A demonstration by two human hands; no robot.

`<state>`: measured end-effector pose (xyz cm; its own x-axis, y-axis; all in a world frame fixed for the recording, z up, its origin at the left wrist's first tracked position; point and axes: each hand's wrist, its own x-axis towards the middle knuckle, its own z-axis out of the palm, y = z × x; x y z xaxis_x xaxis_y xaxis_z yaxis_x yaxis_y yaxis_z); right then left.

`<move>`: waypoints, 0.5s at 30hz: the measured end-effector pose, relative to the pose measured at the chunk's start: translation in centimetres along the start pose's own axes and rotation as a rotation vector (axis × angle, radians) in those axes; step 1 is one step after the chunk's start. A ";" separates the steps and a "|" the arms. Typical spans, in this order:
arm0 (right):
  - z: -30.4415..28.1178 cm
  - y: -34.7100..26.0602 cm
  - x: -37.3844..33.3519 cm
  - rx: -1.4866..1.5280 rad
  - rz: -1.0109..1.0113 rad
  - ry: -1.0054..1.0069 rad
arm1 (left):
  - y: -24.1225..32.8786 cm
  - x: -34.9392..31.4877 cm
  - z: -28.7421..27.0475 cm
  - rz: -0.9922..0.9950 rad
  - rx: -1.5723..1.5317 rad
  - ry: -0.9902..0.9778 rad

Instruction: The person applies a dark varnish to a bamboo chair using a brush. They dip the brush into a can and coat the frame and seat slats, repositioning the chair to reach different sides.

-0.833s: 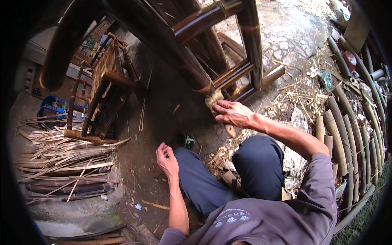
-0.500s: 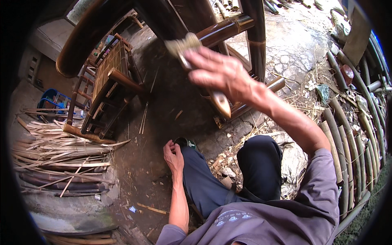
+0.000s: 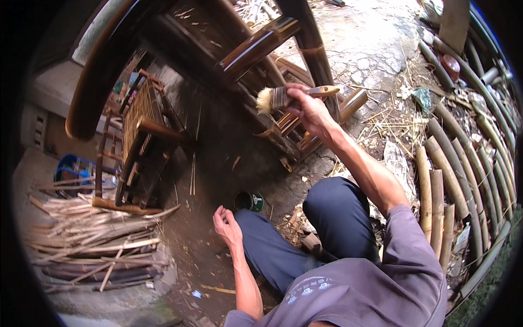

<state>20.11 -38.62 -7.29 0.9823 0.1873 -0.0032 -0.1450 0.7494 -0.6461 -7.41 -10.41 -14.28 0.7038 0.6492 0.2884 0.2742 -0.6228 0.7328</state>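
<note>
My right hand (image 3: pixel 311 113) is closed round a paintbrush (image 3: pixel 279 98) with pale bristles, a dark band and a wooden handle. The bristles point left, beside the dark, glossy bamboo chair frame (image 3: pixel 261 48); whether they touch it I cannot tell. My left hand (image 3: pixel 226 224) hangs next to my left knee, its fingers loosely curled and nothing visible in them. Just above that knee, a small green can (image 3: pixel 255 202) stands on the ground, its inside dark.
A second bamboo chair (image 3: pixel 143 117) stands at the left, near a blue basket (image 3: pixel 66 173). Split bamboo strips (image 3: pixel 90 223) are heaped at the lower left. Bamboo poles (image 3: pixel 457 180) line the right side, and straw litters the ground.
My right hand has moved right and slightly down with the brush, whose bristles now point left and handle right. The view has shifted, uncovering more of the can. My left hand stays by the knee.
</note>
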 end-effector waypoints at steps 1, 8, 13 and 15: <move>0.5 0.1 1.2 0.254 0.038 0.044 | -0.1 0.5 -0.1 0.014 0.009 0.004; -6.0 5.0 -1.3 -0.014 0.049 -0.225 | -0.7 -0.1 0.3 0.046 0.059 0.048; -1.4 1.8 -3.6 -0.593 -0.440 -0.370 | -1.4 0.0 0.3 0.046 0.119 0.001; -0.8 2.0 -3.4 -0.630 -0.710 -0.349 | -0.1 0.4 1.6 0.055 0.115 -0.029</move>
<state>16.61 -38.28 -9.18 0.7129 0.0790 0.6968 0.6476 0.3069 -0.6974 -6.07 -10.82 -15.21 0.7382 0.6005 0.3074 0.3067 -0.7046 0.6400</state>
